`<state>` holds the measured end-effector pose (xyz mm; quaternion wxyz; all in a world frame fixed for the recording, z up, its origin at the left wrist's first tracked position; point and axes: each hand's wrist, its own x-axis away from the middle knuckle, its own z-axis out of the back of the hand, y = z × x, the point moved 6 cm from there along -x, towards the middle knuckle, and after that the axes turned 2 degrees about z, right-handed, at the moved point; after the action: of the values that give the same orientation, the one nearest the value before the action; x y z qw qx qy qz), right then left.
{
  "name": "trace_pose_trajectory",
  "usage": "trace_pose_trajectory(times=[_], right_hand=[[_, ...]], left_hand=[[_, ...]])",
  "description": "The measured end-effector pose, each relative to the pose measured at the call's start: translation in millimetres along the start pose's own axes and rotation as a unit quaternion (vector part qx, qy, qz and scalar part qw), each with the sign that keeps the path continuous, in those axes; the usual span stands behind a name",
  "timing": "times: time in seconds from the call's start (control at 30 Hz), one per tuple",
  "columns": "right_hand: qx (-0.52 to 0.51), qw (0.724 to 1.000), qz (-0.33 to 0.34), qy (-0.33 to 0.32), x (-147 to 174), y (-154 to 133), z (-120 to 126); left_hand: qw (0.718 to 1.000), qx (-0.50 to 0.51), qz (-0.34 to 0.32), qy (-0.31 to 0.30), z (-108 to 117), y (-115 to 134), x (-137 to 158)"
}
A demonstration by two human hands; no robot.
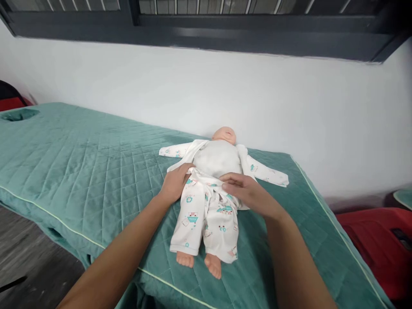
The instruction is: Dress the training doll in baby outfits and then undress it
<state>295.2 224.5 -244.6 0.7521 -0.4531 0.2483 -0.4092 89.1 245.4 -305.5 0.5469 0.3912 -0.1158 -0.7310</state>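
A baby doll (222, 156) lies on its back, feet toward me, with a bare pale torso and both feet showing. White printed baby trousers (193, 214) cover its legs up to the waist. An open white jacket (268, 174) spreads out to both sides of the torso. At the left of the waistband, my left hand (176, 182) is closed on the trousers' edge, its fingertips partly hidden. Across the right side of the waistband lies my right hand (244, 189), its fingers stretched out and touching the cloth.
Under the doll is a bed with a green quilted cover (96, 171), with a hole (19, 115) at its far left. A white wall (128, 81) and a dark window frame (225, 34) rise behind. Beside the right edge stands a red plastic object (373, 240).
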Motion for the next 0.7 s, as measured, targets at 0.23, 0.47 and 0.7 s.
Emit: trace_pose_trajectory(times=[0.23,0.47,0.7], right_hand=[[-0.054,0.995,-0.043,0.068,4.2,30.1,26.4],[-0.023,0.997,-0.071,0.034,10.0,39.2,30.2],[-0.007,0.998,-0.069,0.0,13.5,43.2,32.1]], left_hand=[[1.0,0.014,-0.016,0.006,-0.8,-2.0,0.4],[0.999,0.037,-0.009,0.001,-0.8,-2.5,0.1],[0.998,0.059,0.004,0.0,-0.7,-3.5,-0.5]])
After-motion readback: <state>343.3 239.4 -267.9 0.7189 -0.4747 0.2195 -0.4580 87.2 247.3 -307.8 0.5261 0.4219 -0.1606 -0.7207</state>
